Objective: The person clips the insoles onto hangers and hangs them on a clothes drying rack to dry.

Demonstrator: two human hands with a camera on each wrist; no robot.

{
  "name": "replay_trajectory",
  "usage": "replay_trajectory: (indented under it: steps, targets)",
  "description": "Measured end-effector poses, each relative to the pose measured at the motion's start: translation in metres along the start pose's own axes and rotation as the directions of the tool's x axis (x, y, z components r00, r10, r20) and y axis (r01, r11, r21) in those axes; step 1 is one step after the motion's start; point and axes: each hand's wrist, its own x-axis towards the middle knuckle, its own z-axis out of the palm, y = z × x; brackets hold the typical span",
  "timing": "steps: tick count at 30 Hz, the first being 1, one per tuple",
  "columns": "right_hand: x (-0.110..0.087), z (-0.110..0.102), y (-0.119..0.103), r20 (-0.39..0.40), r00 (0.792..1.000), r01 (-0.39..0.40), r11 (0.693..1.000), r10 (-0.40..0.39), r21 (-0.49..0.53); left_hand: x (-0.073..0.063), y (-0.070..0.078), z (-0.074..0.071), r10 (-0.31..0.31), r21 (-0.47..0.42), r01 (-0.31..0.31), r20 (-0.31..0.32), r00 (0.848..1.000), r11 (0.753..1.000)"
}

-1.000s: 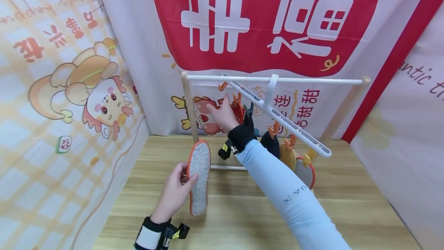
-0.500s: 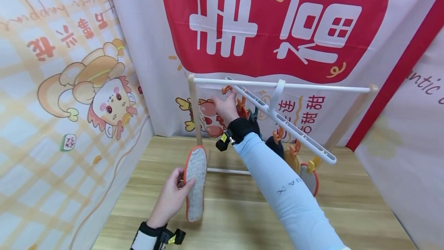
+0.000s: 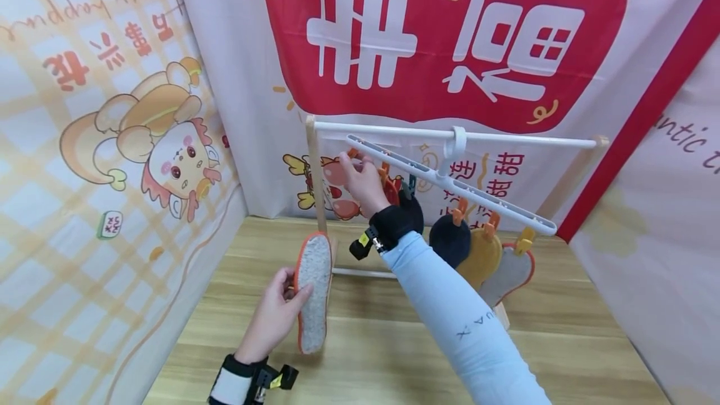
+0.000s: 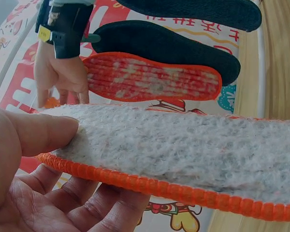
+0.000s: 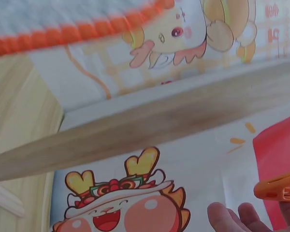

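Note:
In the head view my left hand [image 3: 275, 314] holds a grey fuzzy insole [image 3: 314, 292] with orange edging, upright in front of the rack's left post. The left wrist view shows the thumb on the insole's fuzzy face [image 4: 183, 150] and fingers behind it. My right hand [image 3: 365, 186] pinches an orange clip [image 3: 352, 152] at the left end of a white hanger bar [image 3: 405, 164]. That clip [image 5: 280, 187] appears beside the fingertips in the right wrist view, with no insole in it. Beside it hang a red-patterned insole [image 4: 154, 79] and a black insole [image 4: 169, 48].
The hanger's hook [image 3: 459, 142] sits over the rack's white top rod [image 3: 523, 137]. Farther right, clips carry a navy insole [image 3: 450, 239], a tan insole [image 3: 482, 258] and a grey insole [image 3: 509, 274]. The rack stands on a wooden tabletop [image 3: 382, 355] between printed cloth walls.
My right hand has reached the end clip. The hanger bar has swung, its left end coming nearer and its right end rising in view. The left hand keeps hold of the insole, now slightly farther left.

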Motion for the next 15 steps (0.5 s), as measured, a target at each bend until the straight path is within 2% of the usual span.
replay_trajectory:
  steps: [5, 9, 15]
  targets:
    - [-0.013, 0.004, 0.002, 0.032, 0.999, -0.006, 1.000, 0.006, -0.018, -0.001, 0.000, 0.000, 0.002, 0.005, -0.002, -0.006, 1.000, 1.000]
    - [-0.025, 0.003, 0.002, 0.068, 0.998, 0.000, 1.000, -0.001, 0.018, -0.001, -0.001, 0.000, -0.003, 0.014, 0.003, -0.010, 1.000, 1.000]
    - [-0.042, 0.001, 0.002, 0.111, 0.991, 0.066, 0.993, -0.077, 0.102, 0.000, -0.003, -0.001, -0.020, 0.003, 0.020, 0.007, 1.000, 1.000]
